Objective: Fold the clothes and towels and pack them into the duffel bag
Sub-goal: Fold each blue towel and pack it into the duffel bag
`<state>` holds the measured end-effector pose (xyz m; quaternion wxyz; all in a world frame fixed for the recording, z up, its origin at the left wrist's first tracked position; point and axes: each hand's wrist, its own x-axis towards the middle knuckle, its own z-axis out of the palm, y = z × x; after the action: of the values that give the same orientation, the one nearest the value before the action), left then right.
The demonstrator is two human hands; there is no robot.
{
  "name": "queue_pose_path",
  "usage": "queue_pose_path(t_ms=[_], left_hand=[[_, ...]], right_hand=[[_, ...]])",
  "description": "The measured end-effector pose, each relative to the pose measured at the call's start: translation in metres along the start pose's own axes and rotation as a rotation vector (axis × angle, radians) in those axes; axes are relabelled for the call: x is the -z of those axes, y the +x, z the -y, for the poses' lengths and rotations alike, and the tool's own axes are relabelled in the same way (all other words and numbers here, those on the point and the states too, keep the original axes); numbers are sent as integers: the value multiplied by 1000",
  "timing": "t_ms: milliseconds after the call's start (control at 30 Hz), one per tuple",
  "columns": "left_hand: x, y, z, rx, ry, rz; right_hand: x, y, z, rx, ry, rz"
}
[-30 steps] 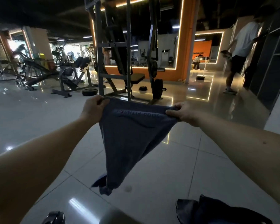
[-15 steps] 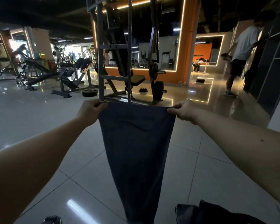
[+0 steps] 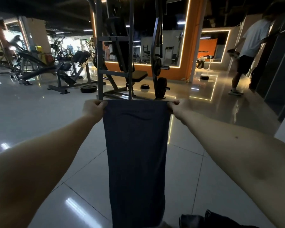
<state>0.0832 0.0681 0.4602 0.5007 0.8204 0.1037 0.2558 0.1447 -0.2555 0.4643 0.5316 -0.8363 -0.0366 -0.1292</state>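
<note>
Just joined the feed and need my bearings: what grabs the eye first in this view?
A long dark blue towel hangs full length in the centre, with the left hand and right hand each gripping a top corner. Behind it a grey weight machine stands before an orange wall edged with glowing strips. A dark bag lies on the floor at bottom right, and a person in a white shirt stands far right.

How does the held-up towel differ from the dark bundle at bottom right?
The towel hangs long and flat, gripped at its top corners by the left hand and right hand; the dark bundle lies crumpled, with no hand on it. The towel reads blue-grey; the dark bundle looks nearly black. Both are dark fabric, and the bottom edge of the frame cuts both off.
</note>
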Motion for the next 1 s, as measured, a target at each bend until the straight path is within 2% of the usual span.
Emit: queue_pose_path(t_ms=[200,300,433,600,733,1000], left_hand=[[14,-10,-37,-193,45,-86],[22,-28,-38,-225,84,-67],[29,-65,-14,-199,178,43],[46,-108,38,-80,312,412],[45,-138,86,41,420,695],[20,-204,172,365,405,1217]], right_hand=[[17,-9,25,62,156,-103],[25,-29,27,50,185,-60],[31,-62,6,21,169,45],[35,-91,-58,-103,-53,301],[37,-131,-107,-259,-195,619],[19,-196,-170,-368,-460,1045]])
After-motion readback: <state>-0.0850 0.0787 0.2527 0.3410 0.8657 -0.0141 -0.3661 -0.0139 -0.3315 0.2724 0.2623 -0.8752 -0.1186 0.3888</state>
